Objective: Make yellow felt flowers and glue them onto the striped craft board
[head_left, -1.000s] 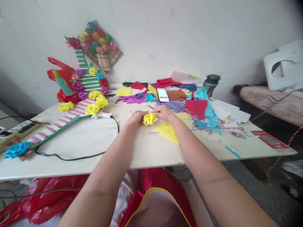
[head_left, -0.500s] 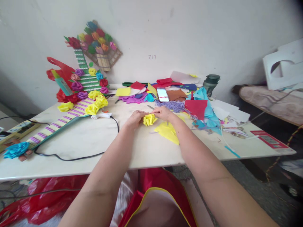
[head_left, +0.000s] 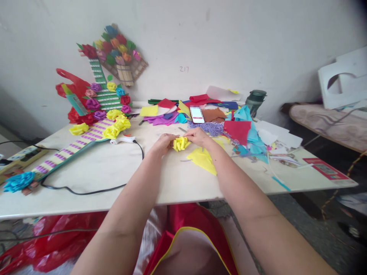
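Note:
Between my two hands, over the middle of the table (head_left: 169,191), is a yellow paper flower (head_left: 180,144) with ruffled petals. My left hand (head_left: 164,143) is closed on its left side. From the upper right, the fingers of my right hand (head_left: 197,135) pinch the flower's edge. Their fingertips are partly hidden behind the petals. Sheets of yellow crepe paper (head_left: 203,160) lie under and beside my right wrist. Just beyond the hands a thin grey blade-like tool (head_left: 182,130) rests on the table, partly covered.
On the left stands a guitar-shaped craft (head_left: 73,147) with paper flowers; a white glue gun (head_left: 122,140) and its black cord lie beside it. Coloured paper, a phone (head_left: 197,114) and purple shredded strands (head_left: 210,128) fill the back. A dark bottle (head_left: 255,102) stands at back right.
Both hands stay at the same spot around the yellow flower, with only slight finger movement. Everything else on the table looks unchanged.

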Demonstrator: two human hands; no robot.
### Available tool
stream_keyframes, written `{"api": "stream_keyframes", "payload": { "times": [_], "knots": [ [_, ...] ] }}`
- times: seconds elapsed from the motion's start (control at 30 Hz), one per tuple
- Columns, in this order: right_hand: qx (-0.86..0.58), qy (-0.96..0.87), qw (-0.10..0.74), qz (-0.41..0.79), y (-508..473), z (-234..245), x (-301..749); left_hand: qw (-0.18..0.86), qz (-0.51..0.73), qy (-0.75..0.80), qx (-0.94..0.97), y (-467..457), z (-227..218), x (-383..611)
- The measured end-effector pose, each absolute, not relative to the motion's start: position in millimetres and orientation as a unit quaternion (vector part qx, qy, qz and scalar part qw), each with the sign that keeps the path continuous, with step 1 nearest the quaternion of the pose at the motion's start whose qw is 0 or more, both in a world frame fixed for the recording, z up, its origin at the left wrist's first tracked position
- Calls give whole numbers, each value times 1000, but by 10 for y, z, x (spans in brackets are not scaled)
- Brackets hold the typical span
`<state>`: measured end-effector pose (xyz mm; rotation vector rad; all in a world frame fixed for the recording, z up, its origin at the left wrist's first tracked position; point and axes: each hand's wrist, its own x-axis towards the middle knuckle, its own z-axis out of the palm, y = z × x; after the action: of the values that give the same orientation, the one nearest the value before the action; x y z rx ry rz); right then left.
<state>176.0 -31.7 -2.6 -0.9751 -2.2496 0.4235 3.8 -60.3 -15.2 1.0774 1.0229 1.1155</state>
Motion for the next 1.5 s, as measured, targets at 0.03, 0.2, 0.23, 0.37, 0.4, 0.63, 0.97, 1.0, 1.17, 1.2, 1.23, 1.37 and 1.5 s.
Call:
{"api": "stream_keyframes", "payload": {
  "times": [0.03, 0.2, 0.23, 0.37, 0.4, 0.63, 0.97, 1.0, 1.17, 1.2, 1.23, 1.37, 1.5],
  "knots": [
    [-371, -857, 322, 154, -321, -22, 1759, 599, 481, 439, 465, -595, -156, 36],
    [-369, -862, 320, 132, -335, -7, 1752, 595, 484, 448, 460, -581, -171, 30],
    [-371, -862, 320, 129, -337, -5, 1751, 592, 485, 451, 460, -584, -171, 30],
    [-382, -858, 315, 134, -339, -1, 1745, 583, 486, 458, 462, -603, -160, 33],
    [-384, -857, 313, 140, -338, -4, 1745, 581, 486, 461, 463, -608, -157, 33],
    [-381, -859, 289, 183, -284, -64, 1771, 577, 479, 469, 467, -611, -145, 27],
    [-373, -865, 292, 167, -274, -73, 1778, 579, 484, 473, 454, -612, -128, 44],
    [-377, -865, 290, 160, -281, -67, 1775, 579, 485, 475, 452, -611, -127, 46],
    [-386, -868, 289, 117, -315, -44, 1754, 583, 485, 485, 436, -613, -108, 54],
    [-385, -869, 292, 105, -320, -44, 1748, 585, 485, 486, 432, -614, -105, 52],
    [-384, -870, 295, 93, -324, -45, 1741, 587, 485, 485, 429, -613, -103, 48],
    [-386, -872, 294, 64, -332, -46, 1722, 596, 483, 474, 432, -595, -115, 25],
    [-388, -874, 284, 64, -340, -29, 1724, 607, 472, 469, 435, -576, -131, 14]
  ]
}}
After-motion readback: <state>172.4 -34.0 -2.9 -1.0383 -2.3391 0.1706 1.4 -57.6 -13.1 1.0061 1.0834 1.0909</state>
